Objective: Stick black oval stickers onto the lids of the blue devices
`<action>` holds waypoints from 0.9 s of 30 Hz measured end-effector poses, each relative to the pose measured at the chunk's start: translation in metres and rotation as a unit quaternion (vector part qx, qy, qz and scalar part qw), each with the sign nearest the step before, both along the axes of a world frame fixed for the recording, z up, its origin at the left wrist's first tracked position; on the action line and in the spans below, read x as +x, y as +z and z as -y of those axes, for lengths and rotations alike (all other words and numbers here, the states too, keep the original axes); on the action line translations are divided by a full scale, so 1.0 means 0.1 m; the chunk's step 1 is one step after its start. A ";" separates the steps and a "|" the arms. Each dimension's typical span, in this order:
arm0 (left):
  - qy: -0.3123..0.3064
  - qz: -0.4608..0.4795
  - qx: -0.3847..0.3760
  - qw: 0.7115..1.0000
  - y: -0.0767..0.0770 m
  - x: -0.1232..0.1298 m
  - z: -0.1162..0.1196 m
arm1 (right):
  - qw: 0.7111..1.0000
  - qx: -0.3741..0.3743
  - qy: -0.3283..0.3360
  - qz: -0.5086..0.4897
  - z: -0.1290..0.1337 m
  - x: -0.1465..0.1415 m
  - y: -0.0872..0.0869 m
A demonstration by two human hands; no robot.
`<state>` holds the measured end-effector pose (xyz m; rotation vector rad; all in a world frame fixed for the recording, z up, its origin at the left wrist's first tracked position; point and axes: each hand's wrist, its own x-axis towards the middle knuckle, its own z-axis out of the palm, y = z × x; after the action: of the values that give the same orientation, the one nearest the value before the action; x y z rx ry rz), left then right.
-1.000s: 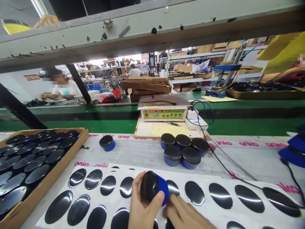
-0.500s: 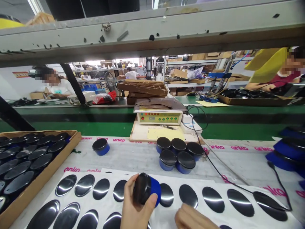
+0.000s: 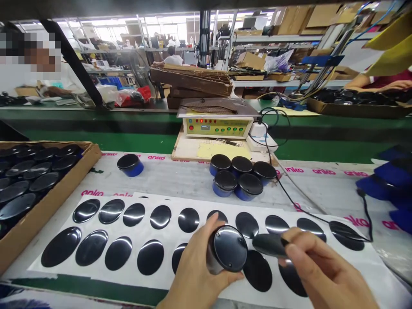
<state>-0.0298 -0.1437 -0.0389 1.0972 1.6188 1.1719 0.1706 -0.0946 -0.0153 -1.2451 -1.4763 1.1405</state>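
Note:
My left hand [image 3: 201, 262] is closed around a round unit [image 3: 230, 249], its glossy black top tilted toward me. Two small holes or dots show near the rim of that top. Between the fingertips of my right hand [image 3: 317, 262] is a thin dark oval disc [image 3: 268, 244], seen nearly edge-on just right of the unit; disc and unit look slightly apart. Under both hands lies a white sheet [image 3: 106, 274] bearing rows of glossy black discs [image 3: 150, 256]. Behind it stand several blue units with black tops [image 3: 250, 185] in a cluster, and a lone one [image 3: 130, 165] farther left.
A cardboard tray [image 3: 86, 171] full of black-topped units is on the left. Blue pieces [image 3: 380, 184] are stacked at right. A control box [image 3: 217, 127] stands at the back, and a black cable [image 3: 309, 208] crosses the bench. Co-workers sit beyond the green surface.
The unit in my left hand has turned its black top toward me and moved right. My right hand has risen with a dark disc now visible in its fingers. The view has tilted down.

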 end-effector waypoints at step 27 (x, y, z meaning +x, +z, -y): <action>0.004 0.016 0.039 0.999 0.03 0.00 -0.01 | 0.996 0.073 -0.011 0.046 0.01 -0.67 -0.14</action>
<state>-0.0294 -0.1430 -0.0361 1.1161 1.5656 1.2617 0.1034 -0.0959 -0.0294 -1.2234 -1.5814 0.9549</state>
